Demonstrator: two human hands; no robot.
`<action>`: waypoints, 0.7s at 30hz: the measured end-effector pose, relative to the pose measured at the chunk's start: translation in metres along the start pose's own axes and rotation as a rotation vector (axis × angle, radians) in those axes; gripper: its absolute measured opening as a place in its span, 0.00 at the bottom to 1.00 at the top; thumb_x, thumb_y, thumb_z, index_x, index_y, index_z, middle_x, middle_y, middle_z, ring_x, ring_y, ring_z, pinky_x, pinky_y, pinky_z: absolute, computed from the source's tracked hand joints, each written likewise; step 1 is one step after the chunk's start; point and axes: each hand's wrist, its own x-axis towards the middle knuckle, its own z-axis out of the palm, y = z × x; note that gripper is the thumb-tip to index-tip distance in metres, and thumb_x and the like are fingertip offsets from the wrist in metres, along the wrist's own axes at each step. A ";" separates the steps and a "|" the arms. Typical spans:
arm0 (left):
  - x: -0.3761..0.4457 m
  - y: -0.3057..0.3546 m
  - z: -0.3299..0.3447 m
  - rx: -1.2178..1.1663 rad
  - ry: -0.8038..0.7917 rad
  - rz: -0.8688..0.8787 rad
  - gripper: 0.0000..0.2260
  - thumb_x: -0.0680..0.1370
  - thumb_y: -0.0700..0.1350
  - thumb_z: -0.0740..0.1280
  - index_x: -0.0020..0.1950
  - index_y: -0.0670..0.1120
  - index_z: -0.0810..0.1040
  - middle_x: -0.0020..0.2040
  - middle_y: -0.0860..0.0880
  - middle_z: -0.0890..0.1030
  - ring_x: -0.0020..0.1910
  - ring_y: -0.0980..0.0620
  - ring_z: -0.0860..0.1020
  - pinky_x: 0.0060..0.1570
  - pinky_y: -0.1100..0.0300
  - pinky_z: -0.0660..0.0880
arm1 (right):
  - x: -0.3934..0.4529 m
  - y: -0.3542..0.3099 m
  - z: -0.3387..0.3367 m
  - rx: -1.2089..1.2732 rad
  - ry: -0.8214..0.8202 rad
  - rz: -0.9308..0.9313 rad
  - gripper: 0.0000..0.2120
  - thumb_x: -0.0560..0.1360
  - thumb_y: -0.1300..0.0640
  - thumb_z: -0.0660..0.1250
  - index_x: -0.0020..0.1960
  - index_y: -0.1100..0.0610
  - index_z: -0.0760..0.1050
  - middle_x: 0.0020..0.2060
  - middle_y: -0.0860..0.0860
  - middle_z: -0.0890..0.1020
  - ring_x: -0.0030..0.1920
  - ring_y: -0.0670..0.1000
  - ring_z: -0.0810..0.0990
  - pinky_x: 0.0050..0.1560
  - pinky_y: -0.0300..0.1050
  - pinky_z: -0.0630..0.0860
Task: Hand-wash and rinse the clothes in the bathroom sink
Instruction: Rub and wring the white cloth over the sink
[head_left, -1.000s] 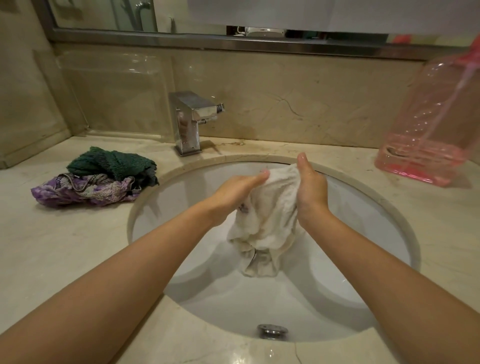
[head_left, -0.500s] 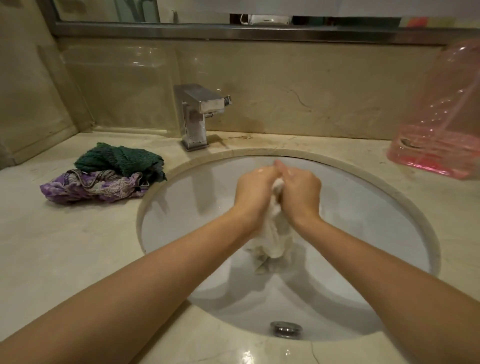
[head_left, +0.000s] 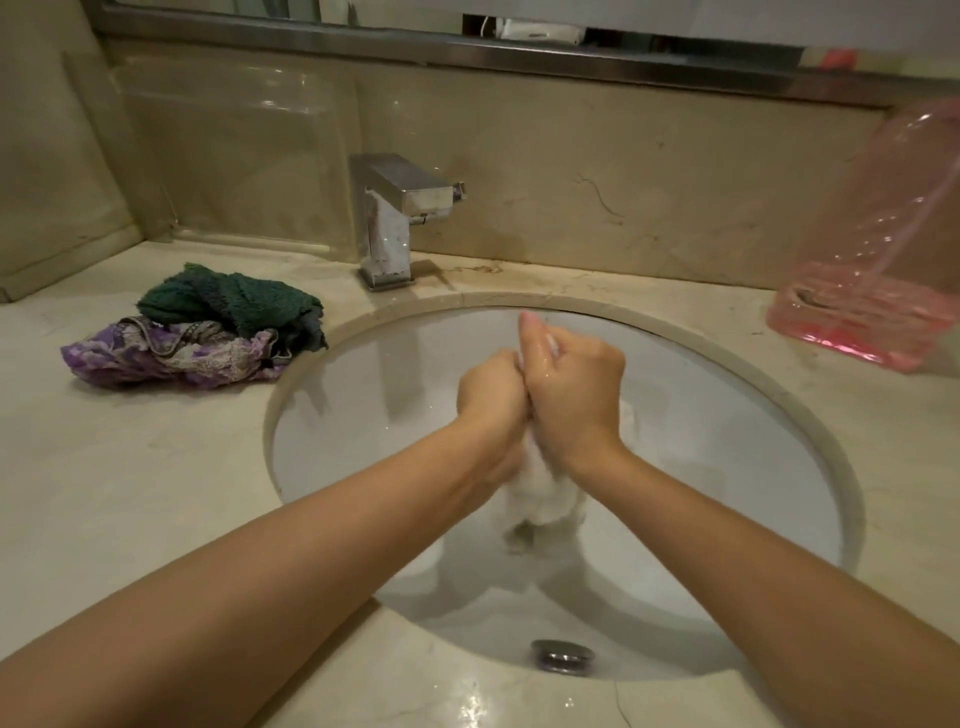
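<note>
Both hands' grip bunches white cloth (head_left: 540, 493) over sink (head_left: 810, 415)

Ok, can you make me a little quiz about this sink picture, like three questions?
1. True or false: water is running from the square chrome tap.
2. Which cloth lies on top of the pile beside the round white sink? A) dark green knitted cloth B) purple patterned cloth C) wet white cloth
3. Fill in: the left hand and the right hand squeeze the ____ cloth over the sink.

Key:
1. False: no stream shows.
2. A: the dark green knitted cloth lies on the purple patterned cloth.
3. White: the wet white cloth hangs below both hands.
</note>
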 end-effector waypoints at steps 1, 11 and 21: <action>-0.002 -0.002 0.001 0.039 -0.012 -0.053 0.18 0.77 0.45 0.61 0.26 0.46 0.71 0.24 0.47 0.72 0.26 0.48 0.73 0.30 0.60 0.70 | 0.006 0.005 -0.002 -0.019 -0.049 0.114 0.27 0.80 0.51 0.60 0.24 0.54 0.59 0.19 0.47 0.62 0.24 0.48 0.61 0.32 0.45 0.57; -0.003 0.007 0.001 0.116 -0.154 -0.121 0.16 0.80 0.47 0.57 0.35 0.44 0.75 0.31 0.45 0.74 0.29 0.49 0.73 0.30 0.60 0.69 | 0.016 0.027 -0.008 -0.171 -0.195 0.285 0.26 0.82 0.48 0.57 0.27 0.55 0.61 0.23 0.50 0.67 0.28 0.52 0.66 0.30 0.48 0.58; 0.026 0.029 -0.043 1.278 -0.278 -0.020 0.26 0.69 0.64 0.72 0.53 0.42 0.81 0.51 0.47 0.83 0.50 0.49 0.80 0.48 0.58 0.76 | 0.025 0.049 -0.030 0.010 0.025 0.564 0.25 0.83 0.45 0.54 0.31 0.56 0.59 0.29 0.50 0.65 0.31 0.50 0.64 0.33 0.46 0.61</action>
